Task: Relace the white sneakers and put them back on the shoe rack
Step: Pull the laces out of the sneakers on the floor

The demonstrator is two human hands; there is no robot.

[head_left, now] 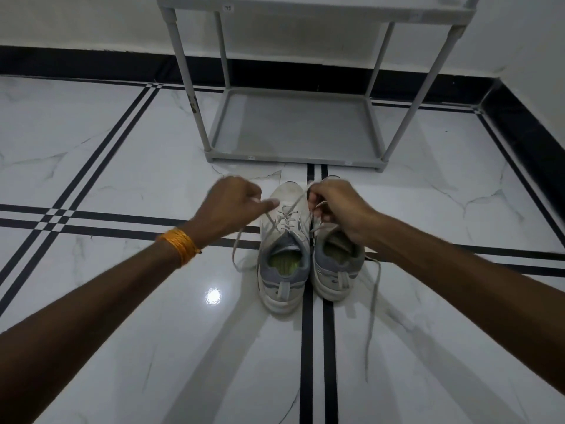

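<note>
Two white sneakers stand side by side on the marble floor (122,148), heels toward the person. The left hand (235,200) is closed into a grip that pinches one lace end (237,249) of the left sneaker (282,252); the lace hangs down below this grip. The right hand (336,206) pinches the other lace end, just above the right sneaker (336,270). Beyond both grips stands the grey shoe rack (293,156), its bottom shelf bare. An orange thread band (180,244) is on the left wrist.
</note>
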